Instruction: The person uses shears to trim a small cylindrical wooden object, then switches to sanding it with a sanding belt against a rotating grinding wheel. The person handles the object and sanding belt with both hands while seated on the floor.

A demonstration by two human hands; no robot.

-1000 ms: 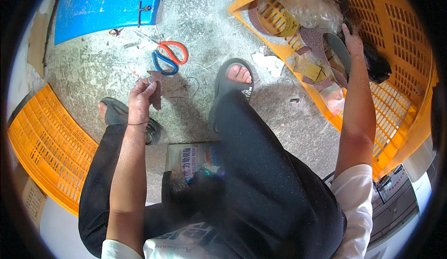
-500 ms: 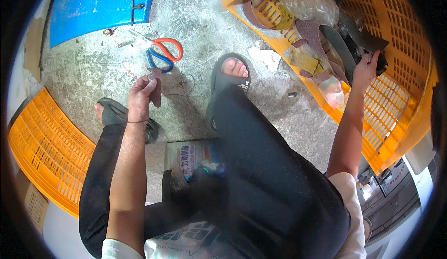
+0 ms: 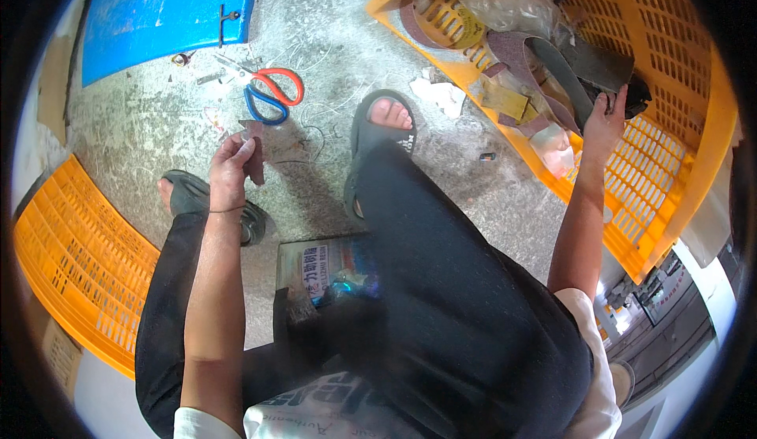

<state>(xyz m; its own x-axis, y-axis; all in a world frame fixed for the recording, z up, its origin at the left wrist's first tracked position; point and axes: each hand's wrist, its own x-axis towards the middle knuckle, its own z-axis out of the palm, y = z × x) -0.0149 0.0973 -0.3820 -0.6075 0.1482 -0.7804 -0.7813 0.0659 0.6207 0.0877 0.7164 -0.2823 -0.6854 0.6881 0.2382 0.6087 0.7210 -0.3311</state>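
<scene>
Brown, a small scrap (image 3: 254,155) is pinched in the closed grip of the left hand (image 3: 229,167), held up over the concrete floor (image 3: 315,60). A dark strip (image 3: 599,64) is gripped by the right hand (image 3: 603,123), fingers curled shut on it, inside the orange crate (image 3: 678,123) at the right. Scissors (image 3: 268,96) with red and blue handles are seen on the floor just beyond the left hand, near a blue board (image 3: 158,13). A second crate (image 3: 79,265) is seen at the left.

Orange slotted crate (image 3: 670,123), red-and-blue-handled scissors (image 3: 268,92), blue board (image 3: 158,13), grey speckled floor (image 3: 331,13).
</scene>
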